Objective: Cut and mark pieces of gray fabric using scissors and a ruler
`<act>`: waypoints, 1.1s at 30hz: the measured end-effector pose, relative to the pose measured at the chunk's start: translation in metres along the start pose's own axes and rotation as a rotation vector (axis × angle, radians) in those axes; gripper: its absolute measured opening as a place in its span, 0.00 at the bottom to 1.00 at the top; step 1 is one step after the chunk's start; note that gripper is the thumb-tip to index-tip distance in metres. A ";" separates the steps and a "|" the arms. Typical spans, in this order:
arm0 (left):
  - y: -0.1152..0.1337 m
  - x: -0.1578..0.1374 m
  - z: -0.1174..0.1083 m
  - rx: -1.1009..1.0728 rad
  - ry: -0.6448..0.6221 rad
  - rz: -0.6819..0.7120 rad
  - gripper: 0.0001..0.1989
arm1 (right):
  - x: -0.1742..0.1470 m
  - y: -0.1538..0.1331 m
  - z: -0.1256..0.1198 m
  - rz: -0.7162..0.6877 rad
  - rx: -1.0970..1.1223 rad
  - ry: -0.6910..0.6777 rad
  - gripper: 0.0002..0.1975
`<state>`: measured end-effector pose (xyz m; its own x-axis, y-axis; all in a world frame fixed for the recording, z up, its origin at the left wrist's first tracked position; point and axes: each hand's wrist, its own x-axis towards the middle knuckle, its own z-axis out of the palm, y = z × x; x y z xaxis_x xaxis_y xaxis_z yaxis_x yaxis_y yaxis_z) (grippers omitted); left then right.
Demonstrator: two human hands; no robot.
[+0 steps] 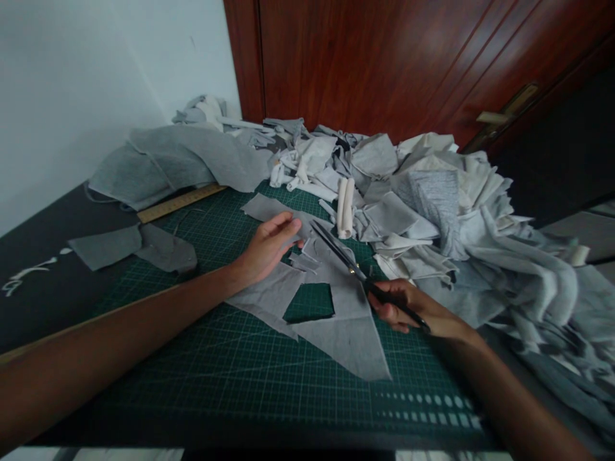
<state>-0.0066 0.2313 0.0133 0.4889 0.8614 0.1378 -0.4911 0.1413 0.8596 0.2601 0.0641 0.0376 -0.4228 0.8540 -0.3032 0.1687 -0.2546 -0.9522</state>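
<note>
From my head view, my left hand (pixel 271 248) pinches the grey cloth (pixel 346 346), which lies across the green mat (pixel 192 365). My right hand (pixel 401 304) is wrapped around the handles of the scissors (pixel 342 255), blades at the cloth. A ruler (pixel 180 203) lies to the left.

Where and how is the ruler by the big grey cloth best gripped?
I'd grip the ruler mid-length by its near edge, coming from the near side with the left hand: it looks flat and slim, and the big grey cloth crowds its far edge. That hand holds fabric, so free it first.
</note>
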 end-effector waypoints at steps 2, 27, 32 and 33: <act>-0.002 0.001 -0.002 -0.027 0.001 -0.001 0.15 | 0.000 0.004 -0.003 -0.005 0.065 -0.031 0.29; -0.005 0.000 0.000 -0.012 -0.016 -0.047 0.18 | 0.002 -0.001 0.003 0.032 0.020 0.000 0.27; -0.006 -0.001 0.000 -0.017 -0.039 -0.038 0.18 | 0.004 -0.003 0.011 0.028 0.008 0.043 0.26; -0.006 -0.001 0.000 -0.015 -0.046 -0.044 0.18 | 0.004 -0.004 0.013 0.025 0.003 0.053 0.26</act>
<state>-0.0042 0.2296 0.0076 0.5423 0.8311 0.1230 -0.4792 0.1857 0.8579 0.2461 0.0627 0.0394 -0.3711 0.8701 -0.3244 0.1761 -0.2771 -0.9446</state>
